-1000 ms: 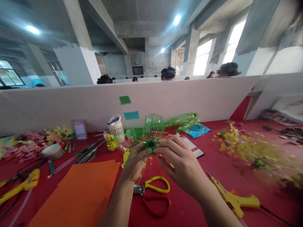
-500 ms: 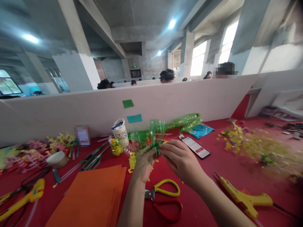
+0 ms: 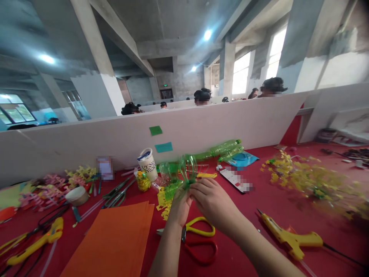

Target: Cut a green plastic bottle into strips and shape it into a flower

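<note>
Both hands meet around a green plastic bottle piece (image 3: 188, 166) cut into long strips that curve upward. My left hand (image 3: 182, 202) is closed on its lower part from the left. From the right, my right hand (image 3: 210, 194) has its fingers pressed on the same base; the fingertips are partly hidden. Below the hands lie scissors (image 3: 201, 248) with one yellow and one red handle, their blades partly behind my left forearm. Yellow cut-out scraps (image 3: 164, 202) and a green plastic piece (image 3: 172, 190) lie just left of my left hand.
Orange sheets (image 3: 115, 234) lie left of my forearms. Yellow glue guns rest at the right (image 3: 291, 234) and left (image 3: 40, 242). Yellow flowers (image 3: 305, 181), a phone (image 3: 235, 179), green bottles (image 3: 225, 149) and a white cup (image 3: 147, 165) stand or lie around. A white partition (image 3: 230, 119) crosses behind.
The strips of the bottle piece stood taller and straighter before; now they look bowed and lower. Both hands have shifted slightly down and still grip it. The view has tilted a little.
</note>
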A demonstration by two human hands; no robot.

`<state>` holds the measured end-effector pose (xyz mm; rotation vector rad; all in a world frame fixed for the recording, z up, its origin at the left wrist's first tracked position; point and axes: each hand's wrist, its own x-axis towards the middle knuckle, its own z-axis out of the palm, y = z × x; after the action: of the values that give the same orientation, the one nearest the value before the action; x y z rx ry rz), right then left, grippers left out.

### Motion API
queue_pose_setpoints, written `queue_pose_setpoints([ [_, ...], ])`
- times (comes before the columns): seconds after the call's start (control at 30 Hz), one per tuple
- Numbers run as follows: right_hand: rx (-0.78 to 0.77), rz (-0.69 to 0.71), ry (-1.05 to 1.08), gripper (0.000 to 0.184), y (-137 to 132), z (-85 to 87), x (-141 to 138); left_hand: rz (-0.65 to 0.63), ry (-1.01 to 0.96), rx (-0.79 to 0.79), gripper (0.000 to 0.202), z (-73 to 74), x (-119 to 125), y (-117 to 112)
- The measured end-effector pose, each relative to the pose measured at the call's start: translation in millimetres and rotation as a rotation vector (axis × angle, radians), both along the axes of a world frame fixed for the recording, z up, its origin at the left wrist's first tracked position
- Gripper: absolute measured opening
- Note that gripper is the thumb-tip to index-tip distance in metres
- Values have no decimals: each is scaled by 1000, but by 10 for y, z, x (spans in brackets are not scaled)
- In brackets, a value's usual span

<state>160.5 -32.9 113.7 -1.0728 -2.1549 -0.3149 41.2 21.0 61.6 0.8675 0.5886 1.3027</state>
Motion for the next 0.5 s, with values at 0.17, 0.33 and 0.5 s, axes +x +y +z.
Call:
queue_pose_setpoints([
  [0.17, -237, 135, 32, 16, -157, 120, 64, 28, 65, -10, 16, -104, -122, -128],
  [0.33, -595, 368, 286, 17, -113, 114, 272, 34, 33, -71, 18, -376, -226, -197],
  [0.5, -613, 156, 513, 16, 75, -184, 194, 75, 64, -81, 17, -466, -200, -250],
])
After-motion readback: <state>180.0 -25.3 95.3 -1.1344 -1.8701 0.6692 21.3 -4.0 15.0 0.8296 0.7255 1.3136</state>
